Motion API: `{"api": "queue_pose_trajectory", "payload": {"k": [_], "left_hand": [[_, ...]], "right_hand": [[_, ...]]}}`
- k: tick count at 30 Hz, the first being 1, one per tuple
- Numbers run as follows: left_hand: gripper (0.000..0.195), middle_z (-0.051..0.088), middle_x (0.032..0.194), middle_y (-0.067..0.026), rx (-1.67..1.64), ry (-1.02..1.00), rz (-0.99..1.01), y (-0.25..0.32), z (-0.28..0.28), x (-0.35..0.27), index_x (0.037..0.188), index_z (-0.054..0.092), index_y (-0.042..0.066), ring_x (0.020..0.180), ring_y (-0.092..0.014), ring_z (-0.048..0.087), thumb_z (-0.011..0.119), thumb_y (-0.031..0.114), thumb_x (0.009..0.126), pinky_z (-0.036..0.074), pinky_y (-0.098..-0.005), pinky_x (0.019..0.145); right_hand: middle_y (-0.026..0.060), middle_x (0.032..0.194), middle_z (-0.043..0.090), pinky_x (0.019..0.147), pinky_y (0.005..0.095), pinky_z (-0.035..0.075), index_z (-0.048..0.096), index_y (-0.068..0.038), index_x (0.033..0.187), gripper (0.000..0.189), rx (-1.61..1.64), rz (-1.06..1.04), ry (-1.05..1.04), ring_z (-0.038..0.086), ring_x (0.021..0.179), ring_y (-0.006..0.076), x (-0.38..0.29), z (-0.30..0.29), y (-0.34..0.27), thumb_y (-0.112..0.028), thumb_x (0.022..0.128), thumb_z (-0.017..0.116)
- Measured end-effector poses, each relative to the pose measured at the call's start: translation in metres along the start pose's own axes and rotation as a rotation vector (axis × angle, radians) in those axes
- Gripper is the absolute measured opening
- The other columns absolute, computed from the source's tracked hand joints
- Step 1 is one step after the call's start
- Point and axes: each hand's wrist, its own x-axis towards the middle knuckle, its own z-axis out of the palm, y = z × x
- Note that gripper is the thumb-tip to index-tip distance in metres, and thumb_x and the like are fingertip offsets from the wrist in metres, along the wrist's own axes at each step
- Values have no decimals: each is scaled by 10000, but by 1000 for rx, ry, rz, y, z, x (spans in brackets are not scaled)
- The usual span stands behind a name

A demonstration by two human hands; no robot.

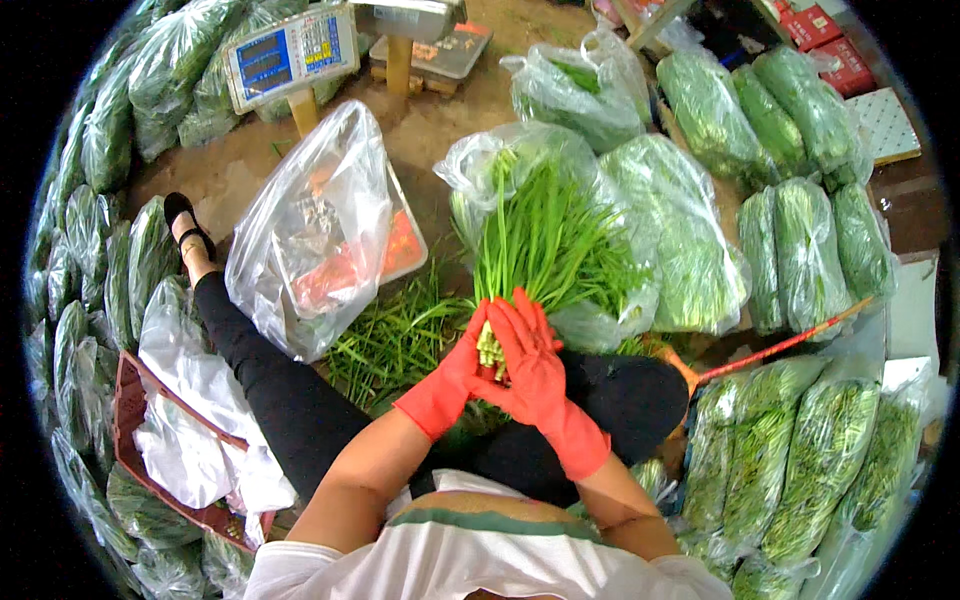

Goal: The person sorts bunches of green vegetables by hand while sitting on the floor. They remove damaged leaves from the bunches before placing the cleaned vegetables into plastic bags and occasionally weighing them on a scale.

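A bunch of long flat green leaves, probably Chinese chives (551,232), fans out in front of me with its pale cut stalk ends toward my body. My left hand (452,379), in a red rubber glove, wraps the stalks from the left. My right hand (532,364), gloved the same way, lies over them from the right with its fingers extended. Between the palms the pale stalk ends show; the left fingers are partly hidden. Behind the leaves sits a clear plastic bag (469,154) of greens. Loose green leaves (390,330) lie on the ground left of my hands.
A clear plastic bag (330,187) drapes over the scale platform (409,251), below its display (292,56). Bagged greens (795,442) line the right; more bags (172,67) stand at left. A brown crate (124,420) holds white plastic bags (180,450). An orange-handled tool (780,341) lies at right.
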Motion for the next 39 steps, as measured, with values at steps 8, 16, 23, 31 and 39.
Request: {"api": "queue_pose_trajectory", "payload": {"k": [8, 16, 23, 31, 39], "left_hand": [[401, 569, 1149, -156, -98, 209, -113, 0, -64, -21, 1227, 476, 30, 982, -259, 602, 531, 231, 883, 538, -334, 783], [506, 630, 870, -159, 92, 162, -125, 0, -59, -24, 1207, 460, -23, 664, -205, 631, 596, 232, 791, 542, -265, 550], [458, 607, 1037, -196, -92, 185, -151, 2, -83, -25, 1208, 483, -1, 850, -276, 629, 530, 292, 859, 544, -352, 694], [525, 579, 1166, -90, -16, 302, -281, -2, -77, -36, 1243, 495, 120, 1051, -265, 561, 429, 502, 889, 443, -490, 910], [327, 604, 1051, -52, 254, 281, -84, -9, -47, -46, 1170, 531, 114, 918, -201, 592, 566, 230, 866, 492, -381, 790]], "right_hand": [[125, 1229, 515, 799, 296, 475, 422, -51, 1283, 446, 1133, 414, 100, 531, 1050, 148, -26, 0, 6, -53, 856, 552], [139, 1127, 521, 808, 293, 458, 399, 10, 1236, 412, 1076, 915, 550, 522, 999, 196, -43, 11, 44, -223, 911, 499], [150, 773, 636, 693, 371, 452, 615, 17, 905, 364, 629, 975, 201, 601, 721, 271, -30, 48, 57, -333, 872, 523], [222, 768, 580, 613, 468, 434, 520, -20, 812, 310, 11, 787, 199, 560, 732, 419, -29, 53, 40, -326, 862, 528], [151, 742, 574, 539, 412, 463, 562, -67, 881, 174, 93, 297, 201, 573, 682, 355, -42, 72, -8, -237, 841, 574]]}}
